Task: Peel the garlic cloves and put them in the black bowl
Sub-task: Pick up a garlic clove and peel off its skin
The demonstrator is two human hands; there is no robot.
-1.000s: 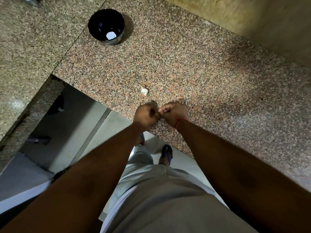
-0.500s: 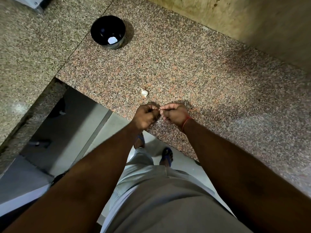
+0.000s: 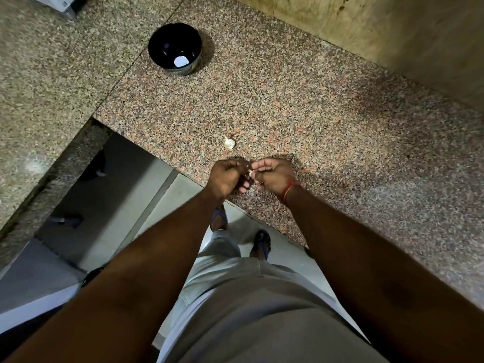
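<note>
My left hand point(image 3: 227, 176) and my right hand point(image 3: 273, 175) meet just above the counter's front edge, fingers curled. Between their fingertips they pinch a small pale garlic clove point(image 3: 252, 173), mostly hidden by the fingers. Another garlic clove point(image 3: 229, 143) with papery skin lies on the granite a little beyond my hands. The black bowl point(image 3: 167, 41) stands far back to the left, with one white piece point(image 3: 180, 61) inside it.
The speckled granite counter point(image 3: 314, 113) stretches right and back to a beige wall point(image 3: 392, 30). A second greyer slab point(image 3: 47, 74) joins it at the left. The counter's front edge runs diagonally under my hands, with floor and my sandalled feet point(image 3: 260, 244) below.
The view has tilted slightly, so the bowl sits lower in the frame. My hands stay together on the clove, and the fingers have shifted a little around it.
</note>
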